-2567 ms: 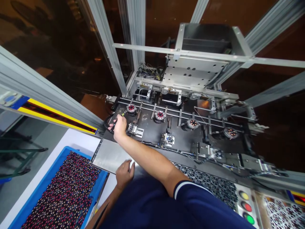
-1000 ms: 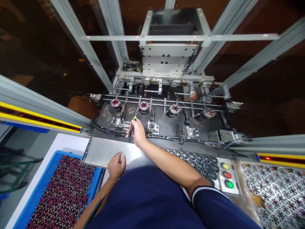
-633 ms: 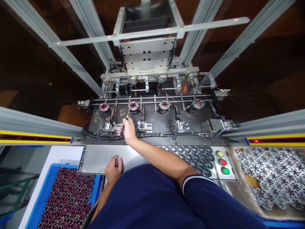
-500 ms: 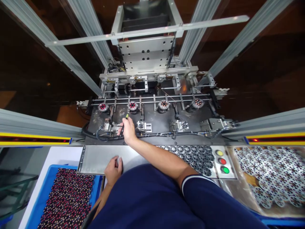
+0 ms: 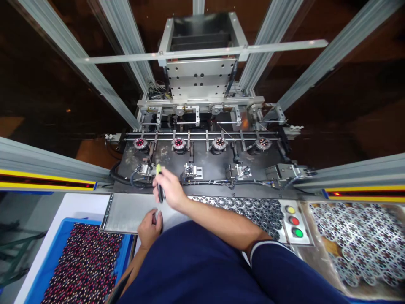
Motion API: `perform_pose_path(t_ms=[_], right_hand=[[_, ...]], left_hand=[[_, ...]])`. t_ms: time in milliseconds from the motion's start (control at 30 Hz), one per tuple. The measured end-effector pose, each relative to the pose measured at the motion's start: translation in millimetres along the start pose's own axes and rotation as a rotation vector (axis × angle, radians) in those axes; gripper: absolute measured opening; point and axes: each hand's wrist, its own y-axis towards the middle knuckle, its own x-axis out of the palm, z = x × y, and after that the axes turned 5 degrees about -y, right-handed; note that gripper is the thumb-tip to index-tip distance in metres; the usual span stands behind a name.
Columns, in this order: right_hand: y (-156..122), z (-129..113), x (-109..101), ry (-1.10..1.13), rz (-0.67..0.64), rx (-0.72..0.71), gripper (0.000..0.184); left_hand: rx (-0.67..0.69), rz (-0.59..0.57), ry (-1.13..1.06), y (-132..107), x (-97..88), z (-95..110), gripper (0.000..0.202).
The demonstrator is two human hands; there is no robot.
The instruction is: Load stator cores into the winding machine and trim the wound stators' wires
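Note:
My right hand [image 5: 169,188] is closed around a black pen-like tool [image 5: 161,192] with a yellow-green end pointing away from me. It hovers over the front edge of the machine's dark base plate [image 5: 167,162]. My left hand [image 5: 149,229] rests at the near edge of a flat metal tray [image 5: 126,211], fingers loosely curled, with nothing visible in them. Beyond my hands, round parts with red or pale centres sit on a row of fixtures, such as the left round part [image 5: 140,143] and the right round part [image 5: 263,143].
A blue bin [image 5: 47,261] of small dark round parts stands at left. Ring-shaped metal parts [image 5: 253,211] cover the tray's right side, beside yellow, red and green buttons [image 5: 297,232]. More silvery rings [image 5: 363,240] lie at right. Yellow-framed sensor bars [image 5: 47,180] flank the machine.
My right hand has drawn back toward me, away from the fixtures, still with the pen-like tool. My left hand has stayed in place. The view has shifted slightly.

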Motion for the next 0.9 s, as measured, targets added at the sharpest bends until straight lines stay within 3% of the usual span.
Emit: perform_pose_path(t_ms=[100,133,200,300,433,900], right_hand=[[-58,-20,-17,-0.031,-0.280,0.063,0.041],[-71,-27,-27,-0.029,-0.273,0.040,0.043],[-85,-38,-54,-0.021,-0.114,-0.049,0.044],[-74,-46,-98,-0.017,0.172,-0.150,0.034],[-44,-41,-134,0.008,0.321,-0.166,0.024],[-21,-37,-146,0.127,0.440,-0.183,0.023]], left_hand=[[-0.002,-0.016,-0.007,1,-2.7,2,0.030],[-0.004,-0.017,-0.011,1,-3.5,3,0.030],[-0.012,-0.009,-0.019,1,-4.4,4,0.031],[-0.025,0.007,-0.026,2,-4.9,5,0.032],[-0.036,0.005,-0.021,3,-5.6,5,0.034],[-0.050,-0.004,0.001,3,-6.1,6,0.034]])
